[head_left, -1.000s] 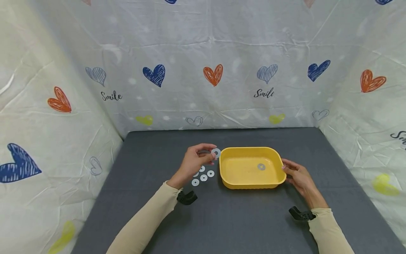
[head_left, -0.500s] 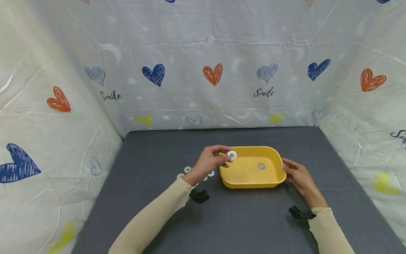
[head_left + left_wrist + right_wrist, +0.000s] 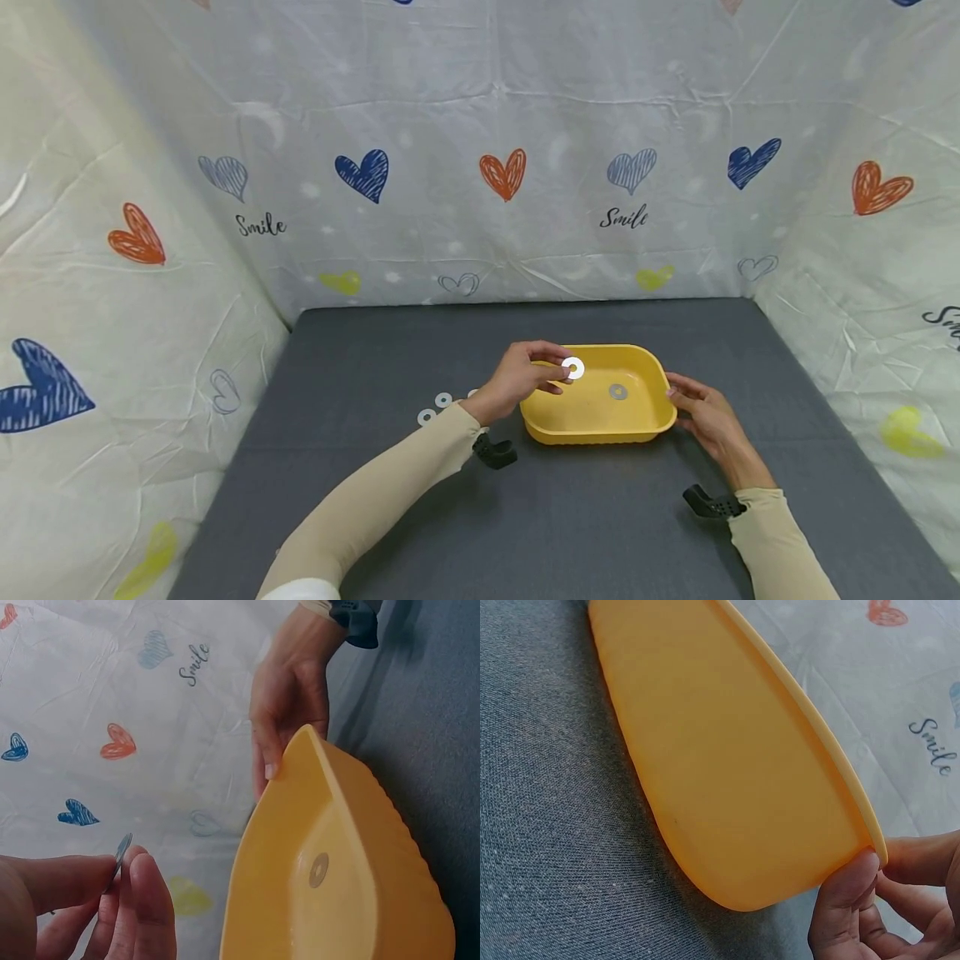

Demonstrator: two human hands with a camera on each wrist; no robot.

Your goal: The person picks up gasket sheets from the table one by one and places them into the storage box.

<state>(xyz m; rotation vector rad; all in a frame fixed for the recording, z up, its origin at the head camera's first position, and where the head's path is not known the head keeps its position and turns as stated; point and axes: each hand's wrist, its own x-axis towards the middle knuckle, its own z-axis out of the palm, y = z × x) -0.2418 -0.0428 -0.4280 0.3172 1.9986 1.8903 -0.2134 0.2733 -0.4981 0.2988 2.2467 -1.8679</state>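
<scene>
My left hand (image 3: 522, 379) pinches a flat silver washer (image 3: 580, 369) between thumb and fingers, over the left part of a yellow plastic tray (image 3: 577, 410). Seen from the left wrist, that washer (image 3: 118, 861) stands edge-on at the fingertips, above the tray's rim. Another washer (image 3: 612, 392) lies flat on the tray floor, right of the middle. My right hand (image 3: 708, 421) grips the tray's right end. In the right wrist view, the thumb (image 3: 847, 881) and fingers of this hand pinch the rim at the corner.
Several more washers (image 3: 438, 401) lie on the dark grey tabletop (image 3: 585, 517) left of the tray, partly hidden by my left forearm. A white curtain (image 3: 435, 100) printed with hearts hangs behind the table and along both sides.
My left hand has moved to the right with its washer, from beside the tray's left edge to above its inside. The right hand and the tray have stayed put.
</scene>
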